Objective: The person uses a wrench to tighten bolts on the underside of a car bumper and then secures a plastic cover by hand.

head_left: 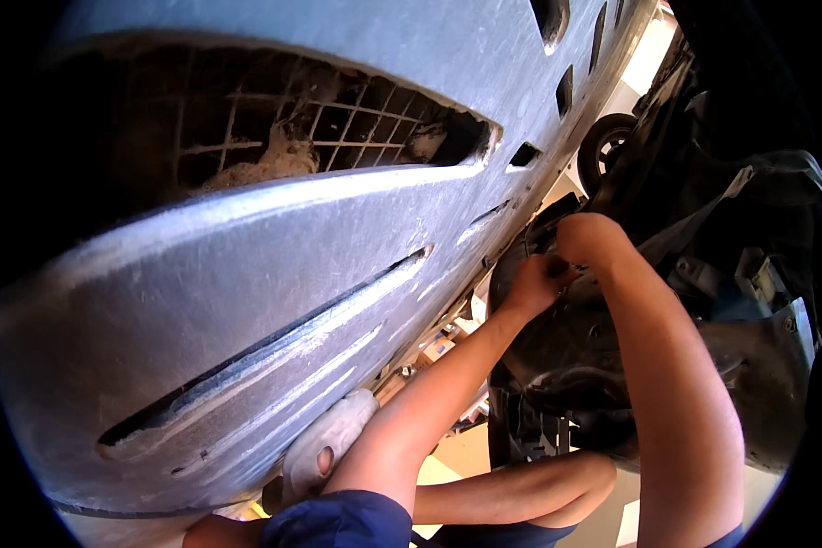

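Note:
Both of my bare arms reach up to the edge of a black vehicle part (557, 356), beside a large scuffed silver-grey panel (274, 247). My left hand (541, 281) has its fingers curled in at the dark edge. Just above and to the right of it, my right hand (592, 239) is bent sharply at the wrist, its fingers closed and pointing down toward the left hand. The two hands nearly meet. Whatever lies between their fingertips is hidden or too small to make out.
A slot in the panel shows a dirty wire mesh (338, 137). A wheel (607, 151) stands beyond my hands. A bent bare limb (521, 489), whose I cannot tell, crosses below. A pale grey rounded thing with a hole (306, 457) lies against the panel by my left arm.

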